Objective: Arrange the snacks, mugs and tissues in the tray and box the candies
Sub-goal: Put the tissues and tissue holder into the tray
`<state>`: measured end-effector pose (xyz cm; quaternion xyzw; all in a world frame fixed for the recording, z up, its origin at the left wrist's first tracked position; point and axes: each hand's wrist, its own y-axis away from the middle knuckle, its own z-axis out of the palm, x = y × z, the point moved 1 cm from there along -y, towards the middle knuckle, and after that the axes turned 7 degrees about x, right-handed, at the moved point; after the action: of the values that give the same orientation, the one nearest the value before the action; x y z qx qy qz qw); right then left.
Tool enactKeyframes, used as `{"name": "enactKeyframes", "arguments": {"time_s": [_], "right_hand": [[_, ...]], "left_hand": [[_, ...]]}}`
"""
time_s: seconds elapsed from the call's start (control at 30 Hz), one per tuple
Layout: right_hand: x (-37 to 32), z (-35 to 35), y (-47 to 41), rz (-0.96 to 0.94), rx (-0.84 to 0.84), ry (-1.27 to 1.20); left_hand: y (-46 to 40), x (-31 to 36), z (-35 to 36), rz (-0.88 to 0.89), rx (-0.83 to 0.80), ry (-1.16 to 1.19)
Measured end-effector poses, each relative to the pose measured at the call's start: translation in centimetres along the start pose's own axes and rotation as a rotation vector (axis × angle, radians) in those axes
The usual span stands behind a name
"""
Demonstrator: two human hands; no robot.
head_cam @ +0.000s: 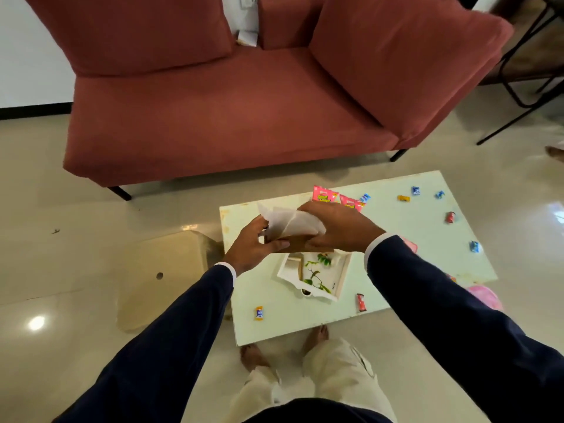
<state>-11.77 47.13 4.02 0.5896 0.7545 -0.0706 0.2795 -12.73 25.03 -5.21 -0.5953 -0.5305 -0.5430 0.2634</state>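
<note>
Both hands hold a bundle of white tissues [290, 222] above the low white table [412, 227]. My left hand [254, 244] grips its near left side and my right hand [337, 227] covers its right side and top. A brown edge shows under the tissues; I cannot tell what it is. Just below the hands lies a white tray [343, 276] with a green leaf print. Two pink snack packets [325, 195] lie behind my right hand. Small wrapped candies are scattered on the table, among them a red one [360, 302], an orange-blue one [259, 312] and a blue one [474, 246].
A red sofa [229, 117] stands beyond the table. A pink object [485, 296] sits at the table's right front edge, partly behind my right sleeve. Black metal chair legs [518, 96] are at the far right. My bare feet [253, 357] are on the tiled floor by the table's near edge.
</note>
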Motion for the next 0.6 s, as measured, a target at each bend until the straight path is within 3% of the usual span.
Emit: {"name": "enactKeyframes", "arguments": {"time_s": [0.13,0.4,0.6], "right_hand": [[4.8,4.3,0.6,0.073,0.032,0.011],[16.8,17.2,0.3,0.205,0.144,-0.024],[23.7,27.0,0.2,0.290,0.149,-0.035]], "left_hand": [[-1.7,-3.2,3.3,-0.067,-0.041,-0.161],[-7.7,-12.8,12.2,-0.040,-0.120,-0.560],[-9.9,-20.8,17.9,-0.077,-0.146,-0.519]]}}
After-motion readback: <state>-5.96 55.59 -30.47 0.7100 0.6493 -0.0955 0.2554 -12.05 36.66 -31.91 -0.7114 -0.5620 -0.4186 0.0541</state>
